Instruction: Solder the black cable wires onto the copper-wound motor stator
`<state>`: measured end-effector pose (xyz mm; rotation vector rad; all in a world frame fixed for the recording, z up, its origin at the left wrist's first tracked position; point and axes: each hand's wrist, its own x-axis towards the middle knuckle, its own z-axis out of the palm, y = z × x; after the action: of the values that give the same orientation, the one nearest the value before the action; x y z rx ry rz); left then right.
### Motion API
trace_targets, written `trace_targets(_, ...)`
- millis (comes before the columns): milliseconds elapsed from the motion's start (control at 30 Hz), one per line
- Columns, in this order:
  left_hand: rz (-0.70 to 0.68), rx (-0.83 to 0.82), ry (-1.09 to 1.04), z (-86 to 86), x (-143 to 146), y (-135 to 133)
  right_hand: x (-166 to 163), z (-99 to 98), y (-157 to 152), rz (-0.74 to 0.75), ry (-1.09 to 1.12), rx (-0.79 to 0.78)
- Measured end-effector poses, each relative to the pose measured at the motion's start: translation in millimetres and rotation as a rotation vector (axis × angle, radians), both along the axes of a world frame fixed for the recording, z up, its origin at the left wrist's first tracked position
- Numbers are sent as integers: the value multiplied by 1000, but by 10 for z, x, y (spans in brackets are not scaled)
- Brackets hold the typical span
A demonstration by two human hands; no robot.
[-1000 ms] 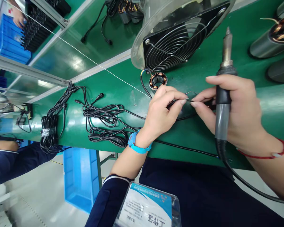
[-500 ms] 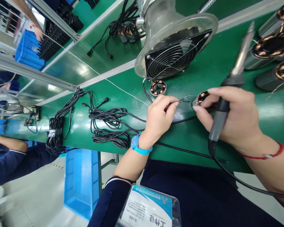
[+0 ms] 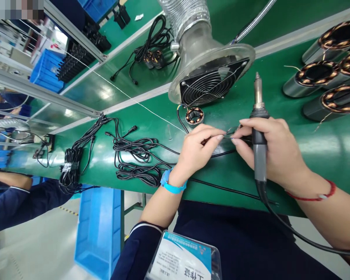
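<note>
My left hand pinches a thin wire at the end of a black cable, over the green bench. My right hand meets it fingertip to fingertip on the same wire and also grips a soldering iron, tip pointing up and away. A small copper-wound stator lies just beyond my left hand. Another stator sits partly hidden behind my right fingers.
A fume-extraction fan with a wire grille and a ribbed duct stands behind the hands. Coiled black cables lie to the left. Metal motor cylinders lie at the right. A blue bin stands on the floor. Another person's sleeve shows at the left.
The soldering iron swung from tilted right back to upright. The view shifted down, so fan and bench sit lower in the frame. Both hands stay pinched on the wire.
</note>
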<state>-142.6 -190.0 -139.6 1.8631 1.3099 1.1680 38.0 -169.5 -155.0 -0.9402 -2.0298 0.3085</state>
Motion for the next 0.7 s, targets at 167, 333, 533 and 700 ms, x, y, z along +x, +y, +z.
trace_targets(167, 72, 337, 302, -28, 86, -58, 11, -20, -13, 57, 125, -98)
trace_targets(333, 135, 552, 535, -143, 123, -67, 22, -19, -9, 67, 155, -151)
trace_targets(533, 110, 530, 620, -215, 130, -80, 47, 19, -6, 73, 172, -120)
trace_targets(700, 94, 450, 554, -142, 142, -89, 36, -6, 8, 137, 282, -166)
